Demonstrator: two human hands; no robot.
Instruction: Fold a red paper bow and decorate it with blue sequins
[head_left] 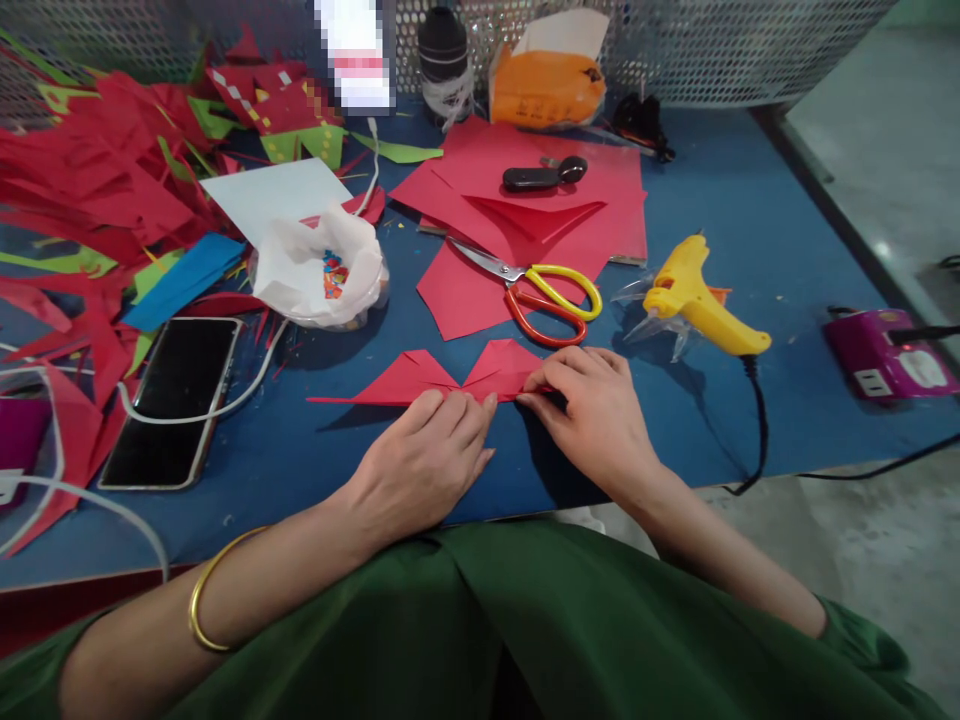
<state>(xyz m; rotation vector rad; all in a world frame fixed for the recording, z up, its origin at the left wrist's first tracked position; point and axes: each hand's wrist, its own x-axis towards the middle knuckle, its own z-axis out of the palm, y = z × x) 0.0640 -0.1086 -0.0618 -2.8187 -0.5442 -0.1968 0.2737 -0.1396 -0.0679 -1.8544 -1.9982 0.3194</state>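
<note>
A folded piece of red paper (pixel 420 378) with two raised points lies near the front of the blue table. My left hand (pixel 431 450) is closed on its near edge at the middle, the fingertips pressed together. Further right, my right hand (pixel 592 405) pinches the right end of the same paper between thumb and fingers. Just beyond the paper, scissors (pixel 551 295) with one yellow and one red handle rest slightly open on red paper sheets (pixel 465 300).
To the right are a yellow glue gun (pixel 705 300) and a purple power socket (pixel 877 350). At left lie a phone (pixel 176 400), a paper-lined bowl (pixel 300 270) of small bits and red paper scraps (pixel 127 160). A black key fob (pixel 544 175) and orange tissue pack (pixel 547 85) sit farther back.
</note>
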